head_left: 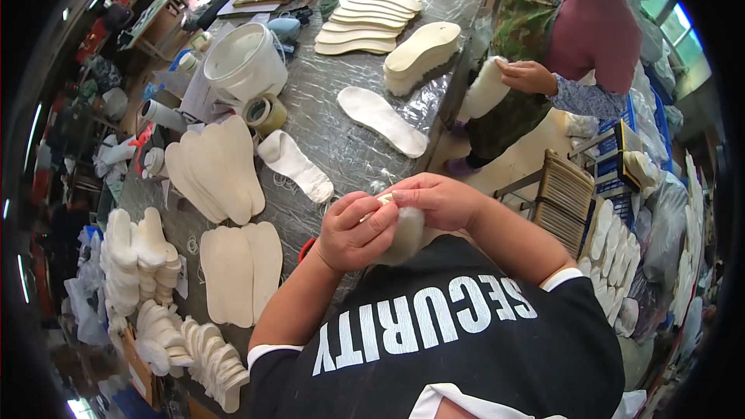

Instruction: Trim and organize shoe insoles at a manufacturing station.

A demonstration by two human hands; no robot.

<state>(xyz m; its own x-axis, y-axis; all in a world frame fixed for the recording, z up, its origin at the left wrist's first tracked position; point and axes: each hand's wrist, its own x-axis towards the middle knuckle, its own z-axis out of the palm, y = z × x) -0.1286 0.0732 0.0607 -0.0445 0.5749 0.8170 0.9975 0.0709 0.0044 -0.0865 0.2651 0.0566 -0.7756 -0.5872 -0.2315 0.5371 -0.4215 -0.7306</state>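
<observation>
Close to my body, both hands pinch one small off-white insole (405, 239) with a fuzzy side, which hangs below my fingers. My left hand (358, 230) curls around its upper edge from the left. From the right, my right hand (436, 200) grips the same edge, thumb and fingertips together. My fingertips meet, hiding part of that edge. On the table just beyond my left hand lies a white sock-shaped piece (295, 164). Farther off, a single white insole (382, 120) lies flat near the table's right edge.
Flat cream insoles (213, 171) fan out at left, with others (240, 273) nearer. Fluffy stacks (143, 260) line the left edge. A white bucket (242, 62) and a jar (265, 112) stand behind. Across the right corner, a co-worker's hand (528, 77) holds an insole.
</observation>
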